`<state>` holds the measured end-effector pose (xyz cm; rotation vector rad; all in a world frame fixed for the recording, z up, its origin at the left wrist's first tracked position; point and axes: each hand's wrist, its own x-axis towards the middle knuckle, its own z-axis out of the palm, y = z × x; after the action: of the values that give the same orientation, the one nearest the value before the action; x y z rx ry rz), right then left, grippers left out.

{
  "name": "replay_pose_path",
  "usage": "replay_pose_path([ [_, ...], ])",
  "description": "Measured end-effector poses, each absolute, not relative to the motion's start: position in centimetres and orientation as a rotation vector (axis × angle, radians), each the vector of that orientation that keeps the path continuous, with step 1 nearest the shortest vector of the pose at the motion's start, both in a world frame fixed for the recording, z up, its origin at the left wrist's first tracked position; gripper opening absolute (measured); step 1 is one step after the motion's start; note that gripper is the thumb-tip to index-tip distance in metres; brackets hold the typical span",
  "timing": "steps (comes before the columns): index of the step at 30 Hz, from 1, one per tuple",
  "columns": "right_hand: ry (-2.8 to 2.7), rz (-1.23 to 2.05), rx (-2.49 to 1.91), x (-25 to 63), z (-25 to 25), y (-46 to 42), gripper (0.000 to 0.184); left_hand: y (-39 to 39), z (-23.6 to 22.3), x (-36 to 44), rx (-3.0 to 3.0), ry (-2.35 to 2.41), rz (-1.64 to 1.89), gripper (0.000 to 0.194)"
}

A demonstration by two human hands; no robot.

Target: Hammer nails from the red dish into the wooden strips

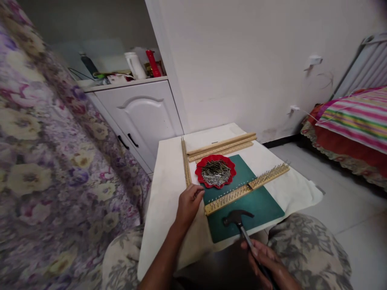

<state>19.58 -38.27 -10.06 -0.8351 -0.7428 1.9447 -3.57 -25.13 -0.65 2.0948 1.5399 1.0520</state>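
Observation:
My right hand [263,257] is wrapped round the handle of a claw hammer [237,217], whose head is over the near part of a green mat [263,209]. My left hand [191,198] is at the mat's left edge with its fingers closed; what they hold, if anything, is too small to make out. Just right of it lies a wooden strip [228,198] with rows of nails standing up in it. A second nailed strip [270,176] continues to the right. Behind them, a red scalloped dish [199,172] holds a heap of loose nails [216,172].
More wooden strips lie at the table's back [222,147] and along its left side [185,163]. A white cloth [163,193] covers the table. A white cabinet [142,117] and floral curtain [75,181] stand left; a bed [356,125] is at right.

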Motion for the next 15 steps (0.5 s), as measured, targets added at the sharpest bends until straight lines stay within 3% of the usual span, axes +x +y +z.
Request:
replay_pose_path([
  [10,-0.632,1.961,-0.896,19.5,-9.2,-37.7,0.031,-16.8,0.3,0.1,2.546,1.405,0.402,0.014],
  [15,-0.693,1.979,-0.867,19.3,-11.5,-37.1,0.040,-15.5,-0.6,1.2,2.581,1.440,0.317,0.011],
])
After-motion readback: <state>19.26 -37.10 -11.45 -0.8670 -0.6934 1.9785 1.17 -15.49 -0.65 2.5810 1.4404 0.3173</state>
